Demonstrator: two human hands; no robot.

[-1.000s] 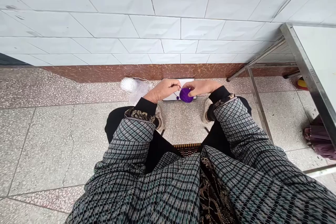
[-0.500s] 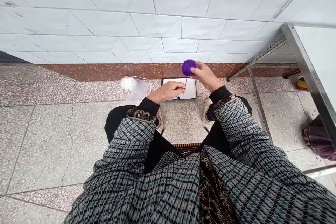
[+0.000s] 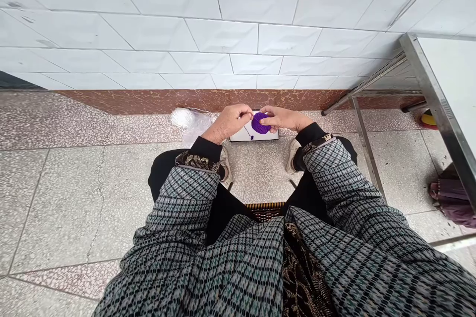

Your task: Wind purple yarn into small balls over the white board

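My right hand point(image 3: 284, 119) is wrapped round a ball of purple yarn point(image 3: 261, 124), thumb across its front. Just left of the ball, my left hand point(image 3: 232, 121) pinches the purple strand close to where it meets the ball. From the pinch a thin tail of yarn point(image 3: 247, 131) hangs down to a small dark purple bit point(image 3: 252, 137). Beneath both hands lies a shallow white tray point(image 3: 238, 135) with a dark edge, partly hidden by them.
A ball of white yarn point(image 3: 183, 118) sits on clear plastic point(image 3: 197, 128) to the left. At the right stands a metal-framed table point(image 3: 442, 104). A tiled wall point(image 3: 223, 39) rises in front. My shoes point(image 3: 293, 156) flank the tray.
My right hand has lowered the purple ball towards the tray. My left hand has risen slightly and moved left, and is now beside the ball instead of below it.
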